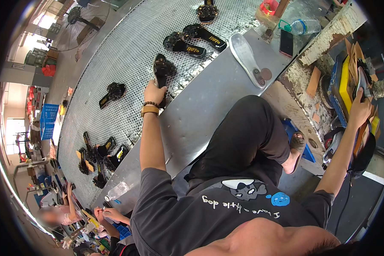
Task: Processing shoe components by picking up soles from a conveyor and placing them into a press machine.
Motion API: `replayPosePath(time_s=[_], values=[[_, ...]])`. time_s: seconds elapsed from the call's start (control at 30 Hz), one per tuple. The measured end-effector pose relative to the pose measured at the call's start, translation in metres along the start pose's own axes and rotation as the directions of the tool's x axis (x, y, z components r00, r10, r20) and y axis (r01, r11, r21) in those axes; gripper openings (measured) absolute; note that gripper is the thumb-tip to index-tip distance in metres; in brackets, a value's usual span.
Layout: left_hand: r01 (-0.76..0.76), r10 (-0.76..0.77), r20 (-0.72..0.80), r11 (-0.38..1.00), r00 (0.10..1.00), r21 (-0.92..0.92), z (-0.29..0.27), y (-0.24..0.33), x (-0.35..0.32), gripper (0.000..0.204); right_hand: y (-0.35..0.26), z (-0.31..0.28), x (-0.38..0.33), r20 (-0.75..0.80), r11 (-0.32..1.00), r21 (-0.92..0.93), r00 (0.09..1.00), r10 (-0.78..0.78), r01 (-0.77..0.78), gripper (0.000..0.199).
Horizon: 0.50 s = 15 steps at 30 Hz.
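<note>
My left hand (153, 93), with a beaded bracelet and a tan wrist band, is closed around a black slide sandal (162, 70) with a dark ruffled upper. It is over the near edge of the metal mesh surface (130, 70). Far out to the right, my right hand (361, 106) is closed on a grey, sole-shaped piece (362, 81), partly hidden by the fingers. That piece is beside brown sheets and a yellow-edged block (345, 81). More black slides (184, 45) lie on the mesh beyond my left hand, and another (112, 94) is to its left.
A clear shoe-shaped form (247, 57) lies on the steel ledge (200, 111) in front of me. A phone (286, 42) and a plastic bottle (306, 27) are at the far right. Several slides (100, 158) cluster at left, near another bottle (117, 191) and other people's hands (109, 213).
</note>
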<state>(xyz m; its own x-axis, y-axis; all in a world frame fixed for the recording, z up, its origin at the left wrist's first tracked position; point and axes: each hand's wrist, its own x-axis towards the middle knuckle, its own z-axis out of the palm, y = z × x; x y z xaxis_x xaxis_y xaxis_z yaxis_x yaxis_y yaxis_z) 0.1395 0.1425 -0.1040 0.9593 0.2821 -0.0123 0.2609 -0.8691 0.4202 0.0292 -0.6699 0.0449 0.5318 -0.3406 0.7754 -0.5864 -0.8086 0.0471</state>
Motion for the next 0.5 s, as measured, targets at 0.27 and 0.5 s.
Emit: replayPosePath(time_s=[0.27, 0.5], values=[[-0.137, 0.042, -0.131, 0.355, 0.991, -0.925, -0.012, -0.003, -0.065, 0.025, 0.031, 0.053, 0.062, 0.187, 0.848, -0.186, 0.83, 0.526, -0.496, 0.104], [-0.063, -0.063, -0.081, 0.25, 0.995, -0.966, 0.047, 0.022, -0.149, 0.031, 0.029, 0.065, 0.047, 0.18, 0.879, -0.082, 0.861, 0.476, -0.47, 0.1]])
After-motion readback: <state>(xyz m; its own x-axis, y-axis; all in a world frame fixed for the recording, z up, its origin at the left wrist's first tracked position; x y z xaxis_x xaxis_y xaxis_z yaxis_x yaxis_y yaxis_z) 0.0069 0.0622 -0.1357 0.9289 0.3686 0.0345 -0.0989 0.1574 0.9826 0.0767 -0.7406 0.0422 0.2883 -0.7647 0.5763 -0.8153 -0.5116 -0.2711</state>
